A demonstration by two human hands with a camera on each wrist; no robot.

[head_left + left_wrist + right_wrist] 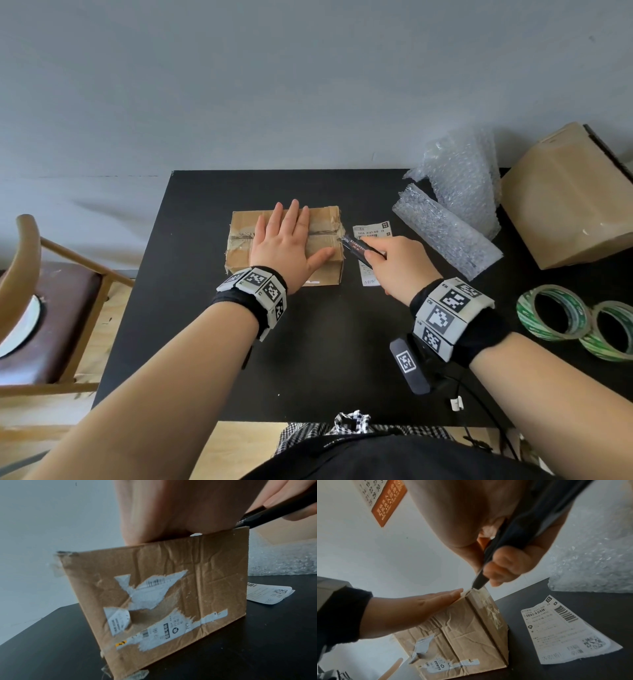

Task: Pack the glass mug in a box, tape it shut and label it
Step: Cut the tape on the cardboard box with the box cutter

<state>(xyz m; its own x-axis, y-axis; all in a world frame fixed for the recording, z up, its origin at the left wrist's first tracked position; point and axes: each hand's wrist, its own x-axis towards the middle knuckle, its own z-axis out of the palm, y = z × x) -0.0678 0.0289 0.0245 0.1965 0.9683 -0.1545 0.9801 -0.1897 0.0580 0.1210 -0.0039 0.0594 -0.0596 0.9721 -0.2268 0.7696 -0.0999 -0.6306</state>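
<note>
Brown box [329, 270] stays put under our flat, spread left hand [286, 241]. Our right hand [394, 263] pinches the black cutter [359, 247]; we should slice slowly along the tape seam [323, 233], away from fingers.

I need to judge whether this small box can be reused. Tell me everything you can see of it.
The small box is worn, creased brown cardboard standing on the black table, its top flaps closed under old clear tape. Its front face bears torn white label scraps. The left hand lies flat on top; the right hand holds a black cutter with its tip at the right end of the top seam.
</note>
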